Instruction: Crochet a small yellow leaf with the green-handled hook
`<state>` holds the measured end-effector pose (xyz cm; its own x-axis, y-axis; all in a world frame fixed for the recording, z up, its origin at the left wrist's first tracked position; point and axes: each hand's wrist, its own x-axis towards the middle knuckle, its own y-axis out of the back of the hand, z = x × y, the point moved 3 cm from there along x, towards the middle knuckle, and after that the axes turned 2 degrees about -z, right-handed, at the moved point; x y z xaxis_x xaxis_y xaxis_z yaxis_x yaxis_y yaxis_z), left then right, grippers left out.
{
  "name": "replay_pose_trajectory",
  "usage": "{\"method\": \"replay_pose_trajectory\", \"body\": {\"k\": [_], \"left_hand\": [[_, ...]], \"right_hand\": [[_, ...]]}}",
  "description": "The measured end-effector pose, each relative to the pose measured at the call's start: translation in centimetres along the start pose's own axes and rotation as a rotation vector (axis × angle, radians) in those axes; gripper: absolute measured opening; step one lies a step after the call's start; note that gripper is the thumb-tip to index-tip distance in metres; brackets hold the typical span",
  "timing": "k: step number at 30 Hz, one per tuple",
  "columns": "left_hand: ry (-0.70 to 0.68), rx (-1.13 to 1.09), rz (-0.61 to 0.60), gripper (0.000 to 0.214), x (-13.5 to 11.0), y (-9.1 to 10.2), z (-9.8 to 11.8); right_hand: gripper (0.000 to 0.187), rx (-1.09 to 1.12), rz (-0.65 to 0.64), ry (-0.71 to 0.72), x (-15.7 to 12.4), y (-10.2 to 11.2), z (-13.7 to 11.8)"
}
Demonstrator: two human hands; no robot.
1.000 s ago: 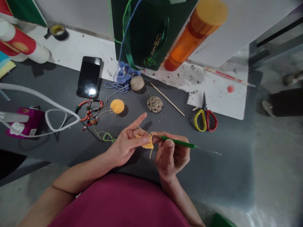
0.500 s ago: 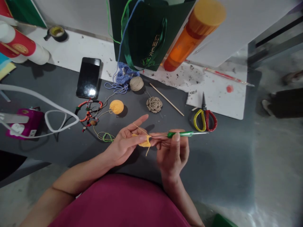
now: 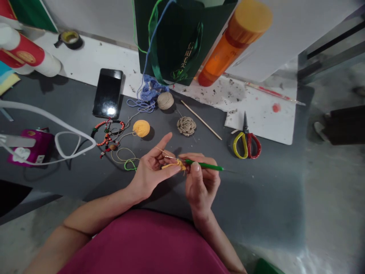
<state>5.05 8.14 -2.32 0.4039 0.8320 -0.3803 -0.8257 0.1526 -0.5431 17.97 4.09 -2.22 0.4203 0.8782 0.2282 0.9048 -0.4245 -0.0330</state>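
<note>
1. The left hand (image 3: 151,168) pinches a small yellow crocheted piece (image 3: 177,164) between thumb and middle finger, its index finger raised with yarn running across it.
2. The right hand (image 3: 201,186) closes around a green-handled crochet hook (image 3: 203,165), whose tip meets the piece.
3. The piece sits between both hands, above a dark grey table (image 3: 256,198).
4. A yellow yarn ball (image 3: 141,128) lies beyond the left hand, near a coiled twine rosette (image 3: 186,126).
5. Yellow-and-red-handled scissors (image 3: 246,142) rest on a paint-spattered white sheet (image 3: 265,125), off to the right.
</note>
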Motion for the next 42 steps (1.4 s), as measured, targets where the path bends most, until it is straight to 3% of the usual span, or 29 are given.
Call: {"method": "replay_pose_trajectory", "body": {"k": [5, 11, 16, 22, 27, 29, 32, 36, 38, 42], "left_hand": [[0.034, -0.047, -0.004, 0.082, 0.0, -0.1, -0.1], [0.15, -0.197, -0.048, 0.07, 0.2, -0.3, -0.4], [0.142, -0.281, -0.084, 0.059, 0.2, -0.5, -0.5], [0.109, -0.206, -0.065, 0.086, 0.2, -0.3, -0.7], [0.096, -0.153, -0.084, 0.089, 0.1, -0.2, -0.5], [0.067, -0.15, -0.068, 0.087, 0.1, -0.2, -0.5], [0.034, -0.166, -0.013, 0.088, 0.0, -0.2, -0.5], [0.058, -0.216, 0.014, 0.087, 0.0, -0.3, -0.4], [0.131, -0.257, -0.009, 0.077, 0.2, -0.3, -0.5], [0.234, -0.292, -0.07, 0.066, 0.4, -0.3, -0.6]], "right_hand": [[0.022, -0.124, -0.082, 0.16, -0.3, -0.1, -0.1], [0.014, 0.036, 0.078, 0.087, 0.0, 0.0, 0.8], [0.013, 0.124, 0.086, 0.086, 0.1, -0.1, 0.8], [0.018, 0.141, 0.002, 0.056, -0.3, -0.1, 1.0], [0.012, 0.206, -0.086, 0.054, 0.3, -0.2, 0.6], [0.017, 0.152, -0.116, 0.117, 0.5, -0.1, 0.3], [0.029, -0.11, -0.128, 0.32, 0.2, 0.1, -0.2], [0.038, -0.381, -0.063, 0.56, -0.7, 0.0, -0.4], [0.034, -0.281, -0.032, 0.488, -0.6, -0.1, -0.2], [0.014, 0.041, -0.081, 0.176, 0.2, -0.4, 0.3]]}}
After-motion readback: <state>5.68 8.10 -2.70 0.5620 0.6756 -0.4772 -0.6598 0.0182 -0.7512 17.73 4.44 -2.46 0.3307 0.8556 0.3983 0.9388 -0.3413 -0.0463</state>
